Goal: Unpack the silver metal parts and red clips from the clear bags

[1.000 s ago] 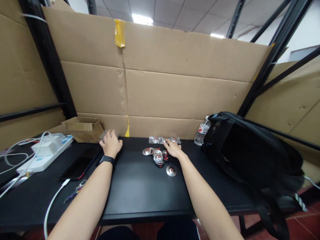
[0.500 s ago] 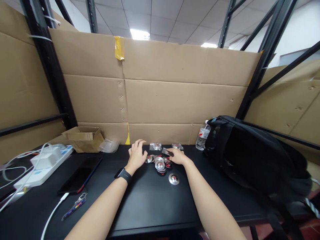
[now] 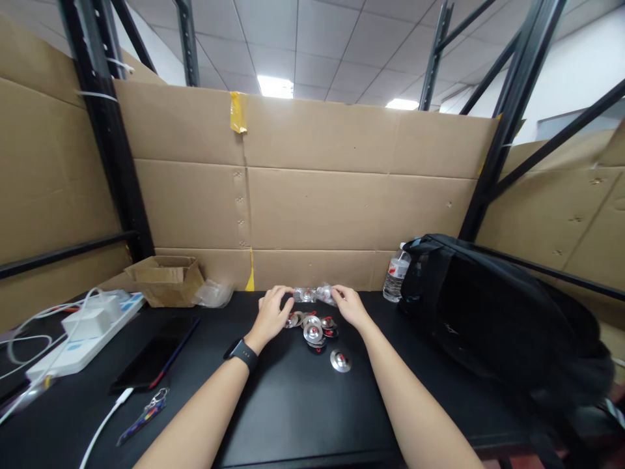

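My left hand (image 3: 274, 312), with a dark watch on the wrist, rests at the far side of the black table. Its fingers are curved and apart, and the fingertips reach the left end of a clear plastic packet (image 3: 305, 295) with a shiny disc inside. From the other side, my right hand (image 3: 351, 306) has its bent fingertips against a second, bunched clear packet (image 3: 325, 293); its fingers look parted. Between the hands lies a pile of shiny metal discs with red centres (image 3: 313, 330), partly overlapping. A single metal disc (image 3: 340, 360) lies nearer to me.
A black bag (image 3: 498, 312) and a water bottle (image 3: 396, 273) stand at right. At left are an open cardboard box (image 3: 168, 281), a crumpled plastic bag (image 3: 215, 294), a phone (image 3: 155, 354), a keychain (image 3: 144, 415) and a power strip (image 3: 88, 339). A cardboard wall (image 3: 317, 208) closes the back.
My right hand has moved slightly away from the pile toward the back. The packets on the right now sit bunched beside the left one. My view has tilted up slightly.
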A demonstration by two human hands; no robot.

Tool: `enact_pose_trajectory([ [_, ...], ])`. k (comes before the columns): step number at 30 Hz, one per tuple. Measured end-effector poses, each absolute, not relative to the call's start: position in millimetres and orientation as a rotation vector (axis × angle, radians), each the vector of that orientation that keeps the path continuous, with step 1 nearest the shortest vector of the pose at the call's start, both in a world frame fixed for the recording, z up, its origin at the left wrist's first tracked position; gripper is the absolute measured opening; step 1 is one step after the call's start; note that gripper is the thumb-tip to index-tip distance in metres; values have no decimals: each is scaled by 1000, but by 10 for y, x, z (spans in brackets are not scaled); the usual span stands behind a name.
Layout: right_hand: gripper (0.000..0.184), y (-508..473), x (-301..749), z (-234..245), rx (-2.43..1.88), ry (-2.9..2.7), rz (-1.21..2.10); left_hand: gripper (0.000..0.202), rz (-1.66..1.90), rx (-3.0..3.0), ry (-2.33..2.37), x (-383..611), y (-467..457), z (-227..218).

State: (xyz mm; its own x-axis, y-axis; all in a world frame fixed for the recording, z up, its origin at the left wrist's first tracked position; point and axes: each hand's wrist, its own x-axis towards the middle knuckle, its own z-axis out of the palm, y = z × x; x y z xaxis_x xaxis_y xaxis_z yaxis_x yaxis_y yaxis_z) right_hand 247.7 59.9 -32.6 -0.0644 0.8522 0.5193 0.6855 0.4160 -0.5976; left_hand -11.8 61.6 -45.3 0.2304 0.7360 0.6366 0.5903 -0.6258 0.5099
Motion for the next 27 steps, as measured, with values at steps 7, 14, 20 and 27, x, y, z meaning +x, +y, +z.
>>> enact_pose_trajectory([
  [7,28,451,2193,-200,-1150,-1969,333,24,1345,2272,894,50,460,-347],
  [14,23,455,2251,-202,-1143,-1888,466,31,1330,2282,1086,39,472,-352],
  [20,15,348,2171,-137,-1124,-1834,475,28,1225,2122,1027,5,527,-428],
  [27,20,348,2088,-160,-1093,-1724,526,22,1338,2113,1025,36,560,-453],
])
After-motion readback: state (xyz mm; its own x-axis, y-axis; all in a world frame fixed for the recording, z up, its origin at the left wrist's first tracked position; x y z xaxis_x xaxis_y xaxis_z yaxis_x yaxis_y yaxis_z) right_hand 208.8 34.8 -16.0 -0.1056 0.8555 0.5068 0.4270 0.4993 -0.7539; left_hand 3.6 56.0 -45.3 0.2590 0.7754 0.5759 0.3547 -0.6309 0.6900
